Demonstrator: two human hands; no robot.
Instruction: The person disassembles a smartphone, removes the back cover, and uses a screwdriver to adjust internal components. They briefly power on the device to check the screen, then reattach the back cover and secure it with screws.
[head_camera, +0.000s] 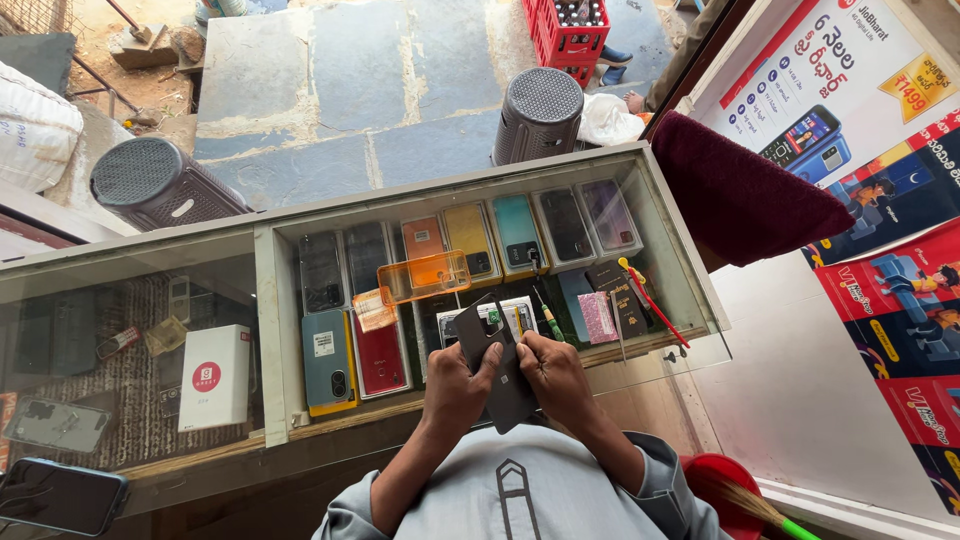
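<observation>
Hands (505, 375) around dark phone (497, 365), counter-edge

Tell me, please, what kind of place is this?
Probably a small phone repair and sales shop: a glass display counter filled with phones, phone adverts on the wall, and both hands working on an opened phone.

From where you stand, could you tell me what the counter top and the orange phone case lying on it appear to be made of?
The counter top looks like clear glass: phones on the shelf below show through it, and it carries pale reflections. Its frame seems to be matte grey-white painted metal or wood; I cannot tell which. The orange phone case looks like translucent glossy plastic, since the items beneath tint through it.
</observation>
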